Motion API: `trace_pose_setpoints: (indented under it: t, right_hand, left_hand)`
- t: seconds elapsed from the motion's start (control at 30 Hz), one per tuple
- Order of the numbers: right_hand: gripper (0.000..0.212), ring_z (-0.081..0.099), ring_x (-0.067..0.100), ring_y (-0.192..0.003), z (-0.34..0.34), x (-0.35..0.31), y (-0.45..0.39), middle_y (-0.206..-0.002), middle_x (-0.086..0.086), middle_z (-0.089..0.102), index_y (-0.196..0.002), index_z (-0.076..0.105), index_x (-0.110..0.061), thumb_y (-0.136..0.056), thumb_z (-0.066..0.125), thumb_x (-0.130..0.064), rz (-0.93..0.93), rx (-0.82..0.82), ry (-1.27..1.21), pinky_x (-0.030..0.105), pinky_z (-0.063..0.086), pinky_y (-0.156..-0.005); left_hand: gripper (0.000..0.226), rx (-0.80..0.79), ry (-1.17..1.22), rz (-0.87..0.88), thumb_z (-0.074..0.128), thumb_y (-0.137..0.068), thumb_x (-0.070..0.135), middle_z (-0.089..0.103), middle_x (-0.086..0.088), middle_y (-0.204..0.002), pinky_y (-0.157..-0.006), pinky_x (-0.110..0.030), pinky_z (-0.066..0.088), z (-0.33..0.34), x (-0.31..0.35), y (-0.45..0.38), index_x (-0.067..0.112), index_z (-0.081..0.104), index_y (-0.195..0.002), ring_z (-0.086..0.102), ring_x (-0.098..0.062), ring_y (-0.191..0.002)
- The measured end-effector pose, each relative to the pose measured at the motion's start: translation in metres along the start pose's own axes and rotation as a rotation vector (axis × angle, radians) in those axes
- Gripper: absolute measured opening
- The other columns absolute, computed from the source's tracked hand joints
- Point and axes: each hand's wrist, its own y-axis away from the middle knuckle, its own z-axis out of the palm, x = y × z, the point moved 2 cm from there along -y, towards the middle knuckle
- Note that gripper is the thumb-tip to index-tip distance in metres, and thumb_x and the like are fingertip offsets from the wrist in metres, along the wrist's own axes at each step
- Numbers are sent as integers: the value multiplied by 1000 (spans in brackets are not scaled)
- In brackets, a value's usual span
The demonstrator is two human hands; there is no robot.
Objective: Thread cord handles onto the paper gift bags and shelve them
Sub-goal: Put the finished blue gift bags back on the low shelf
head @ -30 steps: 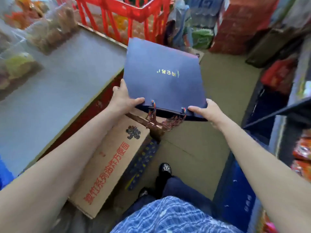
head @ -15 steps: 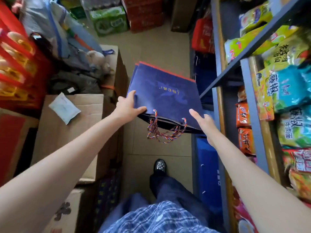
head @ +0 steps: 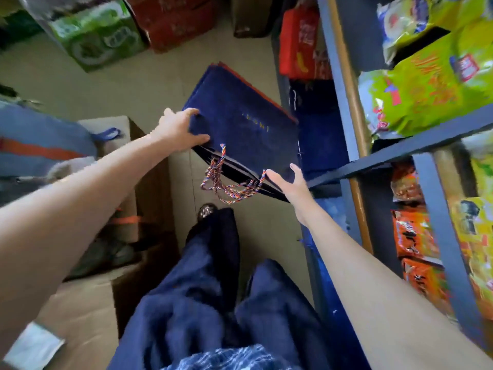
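Note:
I hold a flat stack of navy paper gift bags [head: 240,124] level in front of me, above the floor and close to the blue metal shelf [head: 373,156]. Multicoloured cord handles [head: 226,188] hang from the near edge of the stack. My left hand [head: 176,129] grips the stack's left edge, thumb on top. My right hand [head: 289,185] lies against the near right corner with straight, spread fingers. More navy bags [head: 320,140] sit in the shelf's lower level just beyond the stack.
Snack packets [head: 426,89] fill the shelf levels on the right. A cardboard box [head: 80,303] stands at my left, and green [head: 98,36] and red cartons [head: 181,20] stand on the floor ahead. My legs occupy the narrow aisle below.
I have turned from the counter to face the shelf, carrying the stack to the right and closer to it. My right hand's fingers have straightened at the corner.

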Motion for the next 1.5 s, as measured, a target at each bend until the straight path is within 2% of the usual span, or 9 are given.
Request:
trace_pose_setpoints:
  t: [0.13, 0.23, 0.37, 0.53, 0.63, 0.77, 0.97, 1.2, 1.5]
  right_hand:
    - [91, 28, 12, -135, 10, -8, -84, -151, -1, 25, -149, 15, -24, -80, 73, -33, 19, 68, -53, 20, 25, -98]
    - [101, 25, 22, -138, 12, 9, -158, -149, 10, 20, -149, 9, -30, -75, 78, -30, 39, 205, -10, 30, 25, -108]
    - [98, 33, 32, -130, -8, 47, -254, -139, 19, 27, -149, 10, -27, -76, 76, -29, 98, 503, 98, 32, 28, -100]
    - [94, 39, 32, -122, -43, 110, -343, -133, 23, 30, -149, 14, -19, -78, 75, -18, 119, 801, -8, 22, 29, -95]
    - [89, 39, 37, -121, -56, 136, -396, -132, 24, 31, -149, 14, -20, -81, 72, -21, 203, 954, -37, 31, 31, -101]
    - [85, 33, 39, -128, -76, 158, -450, -144, 24, 20, -148, 10, -19, -85, 66, -24, 517, 826, 48, 41, 33, -103]
    - [104, 17, 39, -135, -79, 166, -491, -154, 13, -8, -148, 5, -27, -74, 78, -28, 469, 666, 516, 48, 29, -107]
    - [112, 21, 34, -131, -106, 181, -515, -153, 7, 4, -148, 5, -26, -68, 82, -36, 403, 622, 818, 43, 33, -100]
    - [117, 17, 34, -137, -98, 177, -498, -155, 10, 0, -150, -5, -24, -70, 80, -37, 393, 640, 985, 50, 24, -109]
  left_hand:
    - [65, -103, -73, 85, 66, -85, 29, 51, -30, -121, -101, -38, 34, 10, 6, -136, 13, 37, -141, 37, -38, -123]
    - [67, -187, -134, 205, 67, -84, 27, 47, -30, -126, -99, -36, 37, 45, 27, -236, 15, 37, -142, 40, -39, -122]
    - [71, -269, -198, 440, 70, -81, 26, 44, -33, -123, -96, -36, 39, 129, 72, -352, 15, 37, -142, 45, -44, -113]
    - [77, -323, -124, 688, 71, -80, 33, 32, -27, -138, -108, -30, 27, 249, 132, -434, 16, 32, -144, 33, -36, -129]
    - [78, -285, 30, 651, 64, -86, 27, 24, -23, -145, -108, -23, 22, 308, 146, -467, 13, 19, -148, 29, -31, -134]
    - [76, -443, 149, 447, 56, -91, 24, 14, -23, -151, -111, -28, 19, 408, 119, -474, 2, 10, -148, 21, -32, -139]
    - [85, -680, 388, 273, 48, -90, 2, 28, -7, -150, -101, -31, 35, 474, 89, -456, 22, -11, -148, 39, -23, -128]
    - [76, -665, 323, 324, 44, -91, 1, 27, -4, -152, -78, -19, 37, 475, 100, -488, 26, 3, -150, 38, -22, -130]
    - [62, -600, 326, 264, 46, -93, 2, 39, -8, -144, -96, -22, 35, 447, 73, -467, 15, 21, -147, 38, -23, -132]
